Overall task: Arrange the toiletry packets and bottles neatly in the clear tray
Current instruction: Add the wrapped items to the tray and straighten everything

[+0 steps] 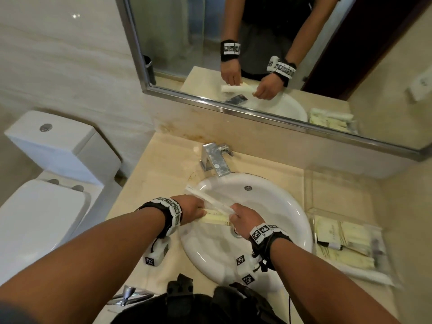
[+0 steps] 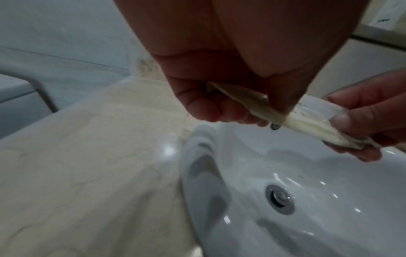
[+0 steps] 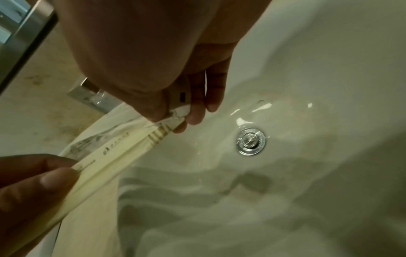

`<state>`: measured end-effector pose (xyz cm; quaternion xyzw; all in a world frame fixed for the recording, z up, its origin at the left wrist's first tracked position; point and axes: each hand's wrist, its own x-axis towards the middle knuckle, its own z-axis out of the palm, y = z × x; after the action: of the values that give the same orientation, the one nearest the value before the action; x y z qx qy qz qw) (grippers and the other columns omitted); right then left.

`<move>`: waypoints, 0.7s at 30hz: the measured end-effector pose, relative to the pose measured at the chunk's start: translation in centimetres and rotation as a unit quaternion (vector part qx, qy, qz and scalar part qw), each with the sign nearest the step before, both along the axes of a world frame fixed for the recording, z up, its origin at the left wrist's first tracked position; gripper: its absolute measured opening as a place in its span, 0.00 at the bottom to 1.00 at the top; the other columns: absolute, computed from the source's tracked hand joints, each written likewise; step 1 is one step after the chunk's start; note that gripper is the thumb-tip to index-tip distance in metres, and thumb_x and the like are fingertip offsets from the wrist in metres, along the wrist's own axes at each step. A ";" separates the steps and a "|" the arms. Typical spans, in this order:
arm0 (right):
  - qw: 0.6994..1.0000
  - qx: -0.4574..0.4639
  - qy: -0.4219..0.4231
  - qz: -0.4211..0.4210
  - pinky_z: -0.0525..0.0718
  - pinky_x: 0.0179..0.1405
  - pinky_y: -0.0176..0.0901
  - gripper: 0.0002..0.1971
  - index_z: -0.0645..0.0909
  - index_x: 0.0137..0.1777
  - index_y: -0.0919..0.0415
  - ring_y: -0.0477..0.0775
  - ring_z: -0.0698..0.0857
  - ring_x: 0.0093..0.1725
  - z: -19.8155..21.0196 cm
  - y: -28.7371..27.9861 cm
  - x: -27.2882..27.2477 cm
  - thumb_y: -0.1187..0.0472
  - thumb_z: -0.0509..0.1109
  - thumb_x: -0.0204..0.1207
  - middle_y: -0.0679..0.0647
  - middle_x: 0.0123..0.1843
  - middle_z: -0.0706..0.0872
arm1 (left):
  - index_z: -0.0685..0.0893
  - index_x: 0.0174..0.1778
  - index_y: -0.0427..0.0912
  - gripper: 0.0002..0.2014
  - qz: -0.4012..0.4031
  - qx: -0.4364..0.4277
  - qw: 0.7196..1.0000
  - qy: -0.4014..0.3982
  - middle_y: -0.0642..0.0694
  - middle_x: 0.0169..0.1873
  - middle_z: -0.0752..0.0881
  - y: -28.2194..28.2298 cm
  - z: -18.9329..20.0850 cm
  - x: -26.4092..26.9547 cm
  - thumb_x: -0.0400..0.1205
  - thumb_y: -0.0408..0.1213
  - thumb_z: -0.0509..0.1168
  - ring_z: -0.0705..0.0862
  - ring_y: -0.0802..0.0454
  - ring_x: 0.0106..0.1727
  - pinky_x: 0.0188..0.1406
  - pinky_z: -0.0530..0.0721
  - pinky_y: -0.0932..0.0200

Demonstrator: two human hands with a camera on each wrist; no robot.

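Observation:
Over the sink I hold a bundle of long toiletry packets (image 1: 216,217) between both hands: a cream printed one and a whitish one (image 1: 205,198) that sticks out to the far left. My left hand (image 1: 199,210) grips the left end, fingers curled round it (image 2: 230,111). At the right end, my right hand (image 1: 235,212) pinches the packets (image 3: 114,156) between thumb and fingertips (image 3: 193,114). The clear tray (image 1: 332,195) stands on the counter right of the sink. Several cream packets (image 1: 339,232) lie flat in its near half.
A white sink basin (image 1: 275,206) with a metal drain (image 3: 250,140) lies under my hands, and a chrome faucet (image 1: 215,160) stands behind it. A toilet (image 1: 46,183) is at the left. A mirror (image 1: 257,54) hangs above the beige counter (image 1: 145,183).

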<state>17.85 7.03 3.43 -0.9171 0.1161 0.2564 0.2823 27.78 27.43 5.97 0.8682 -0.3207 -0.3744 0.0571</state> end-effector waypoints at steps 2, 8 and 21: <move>1.000 0.006 -0.008 -0.024 0.83 0.52 0.50 0.14 0.77 0.66 0.51 0.57 0.83 0.50 0.1 -1.7 -1.9 0.54 0.55 0.85 0.52 0.51 0.84 | 0.83 0.55 0.42 0.16 -0.010 -0.012 1.000 0.002 0.43 0.54 0.85 -2.0 0.5 -1.3 0.88 0.48 0.54 0.81 0.45 0.51 0.50 0.75 0.56; 0.994 0.015 -0.039 -0.101 0.83 0.56 0.51 0.17 0.75 0.72 0.51 0.60 0.84 0.54 0.7 -6.3 -6.6 0.55 0.54 0.86 0.57 0.57 0.88 | 0.77 0.66 0.55 0.27 -0.046 0.006 0.999 -0.024 0.52 0.56 0.85 -7.2 1.3 -4.8 0.75 0.65 0.65 0.83 0.49 0.56 0.54 0.80 0.54; 0.979 -0.009 -0.033 -0.203 0.82 0.49 0.50 0.17 0.73 0.73 0.53 0.60 0.85 0.49 0.5 -16.7 -16.3 0.55 0.52 0.88 0.59 0.54 0.88 | 0.79 0.68 0.58 0.28 -0.190 0.004 0.971 -0.143 0.52 0.62 0.79 -20.5 0.5 -11.6 0.74 0.64 0.67 0.74 0.49 0.67 0.57 0.79 0.50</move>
<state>1.55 -9.71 3.94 -0.8851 0.2927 0.1619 0.3238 16.17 6.97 6.51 0.8362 -0.4831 -0.2514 -0.0648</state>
